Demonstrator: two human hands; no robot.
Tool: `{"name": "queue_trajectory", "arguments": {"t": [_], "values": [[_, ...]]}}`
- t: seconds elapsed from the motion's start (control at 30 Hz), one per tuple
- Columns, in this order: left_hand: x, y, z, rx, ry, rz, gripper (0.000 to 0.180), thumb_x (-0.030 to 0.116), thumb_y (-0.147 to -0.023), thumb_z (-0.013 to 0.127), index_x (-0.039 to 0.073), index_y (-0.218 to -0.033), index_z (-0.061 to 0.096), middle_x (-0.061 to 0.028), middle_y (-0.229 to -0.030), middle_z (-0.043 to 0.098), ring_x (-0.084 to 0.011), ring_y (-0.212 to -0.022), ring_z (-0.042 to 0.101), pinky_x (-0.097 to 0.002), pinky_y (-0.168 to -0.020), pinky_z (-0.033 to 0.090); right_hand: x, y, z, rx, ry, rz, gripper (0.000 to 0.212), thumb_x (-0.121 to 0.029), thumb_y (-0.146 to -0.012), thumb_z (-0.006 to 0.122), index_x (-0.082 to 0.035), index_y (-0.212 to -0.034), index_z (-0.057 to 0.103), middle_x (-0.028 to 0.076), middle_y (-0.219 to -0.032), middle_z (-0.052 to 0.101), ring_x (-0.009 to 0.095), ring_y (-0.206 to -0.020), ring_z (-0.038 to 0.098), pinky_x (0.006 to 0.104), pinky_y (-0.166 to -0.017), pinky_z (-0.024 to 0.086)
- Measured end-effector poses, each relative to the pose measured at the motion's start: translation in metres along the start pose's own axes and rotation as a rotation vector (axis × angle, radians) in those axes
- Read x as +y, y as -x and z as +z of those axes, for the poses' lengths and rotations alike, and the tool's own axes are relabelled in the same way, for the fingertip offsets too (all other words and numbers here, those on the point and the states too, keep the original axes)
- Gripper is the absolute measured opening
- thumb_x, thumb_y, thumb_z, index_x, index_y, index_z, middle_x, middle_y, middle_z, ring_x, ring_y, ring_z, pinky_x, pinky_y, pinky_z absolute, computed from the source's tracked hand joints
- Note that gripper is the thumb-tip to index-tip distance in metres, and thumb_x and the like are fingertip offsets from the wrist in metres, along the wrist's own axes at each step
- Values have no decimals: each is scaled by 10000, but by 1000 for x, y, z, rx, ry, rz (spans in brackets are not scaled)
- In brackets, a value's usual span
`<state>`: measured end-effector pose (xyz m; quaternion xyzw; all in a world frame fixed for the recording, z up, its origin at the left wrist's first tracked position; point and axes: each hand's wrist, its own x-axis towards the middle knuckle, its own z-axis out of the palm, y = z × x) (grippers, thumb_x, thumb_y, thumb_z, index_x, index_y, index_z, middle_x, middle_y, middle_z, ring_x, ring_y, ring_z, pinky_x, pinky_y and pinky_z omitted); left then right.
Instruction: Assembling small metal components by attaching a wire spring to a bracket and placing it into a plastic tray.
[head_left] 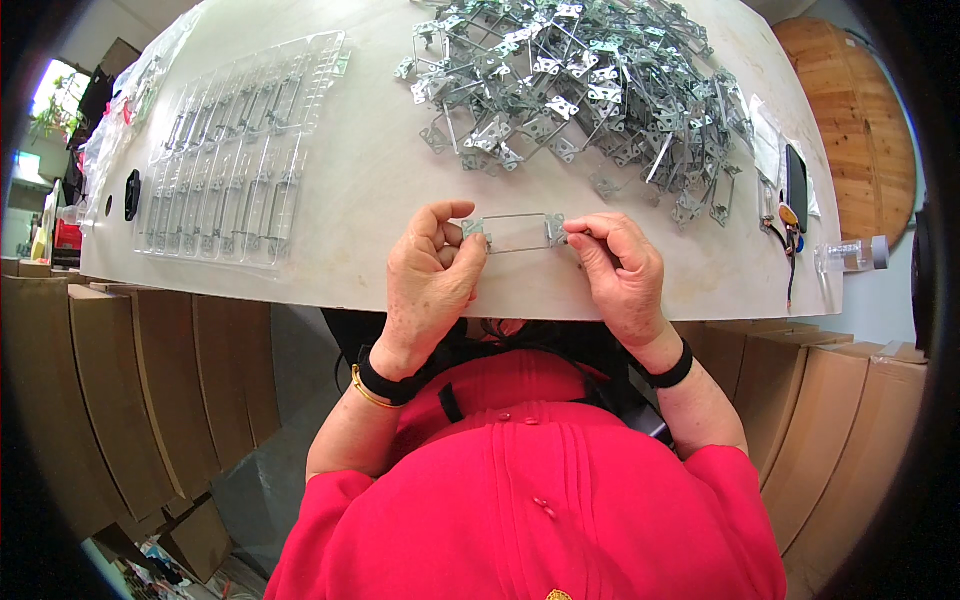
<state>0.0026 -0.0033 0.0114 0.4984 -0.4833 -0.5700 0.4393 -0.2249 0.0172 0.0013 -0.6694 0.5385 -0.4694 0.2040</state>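
Between my two hands, over the near part of the table, is a metal wire bracket (517, 216): two thin parallel rods joining a small stamped plate at each end. My left hand (428, 262) pinches the left plate between thumb and fingers. The right plate (555, 231) is gripped at its outer edge by my right hand (622, 268), thumb against forefinger. Beyond my hands lies a large tangled heap of similar metal brackets (590, 90). To the left, a clear plastic tray (320, 75) holds several brackets in rows of slots.
The white table (350, 200) curves toward me. At its right lie a dark phone (796, 178), a small tool with an orange part (789, 216) and a clear tube (850, 256). A black object (132, 195) sits left of the tray. Cardboard boxes (165, 380) line both sides below.
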Motion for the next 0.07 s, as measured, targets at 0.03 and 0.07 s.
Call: {"name": "queue_trajectory", "arguments": {"t": [0.03, 0.07], "values": [[0, 0, 0, -3, 0, 1, 355, 28, -1024, 649, -60, -1351, 543, 2, -851, 593, -36, -583, 544, -208, -486, 417, 0, 0, -1, -13, -6, 23, 129, -31, -940, 784, -56, -1063, 753, 84, -955, 727, 203, -817, 682, 305, -734, 545], [0, 0, 0, -3, 0, 1, 356, 29, -1026, 646, -59, -1354, 541, 2, -853, 594, -37, -583, 547, -206, -484, 416, -1, 1, -2, -27, -14, 46, 140, -25, -943, 778, -60, -1077, 757, 88, -968, 734, 213, -835, 689, 312, -750, 552]]}}
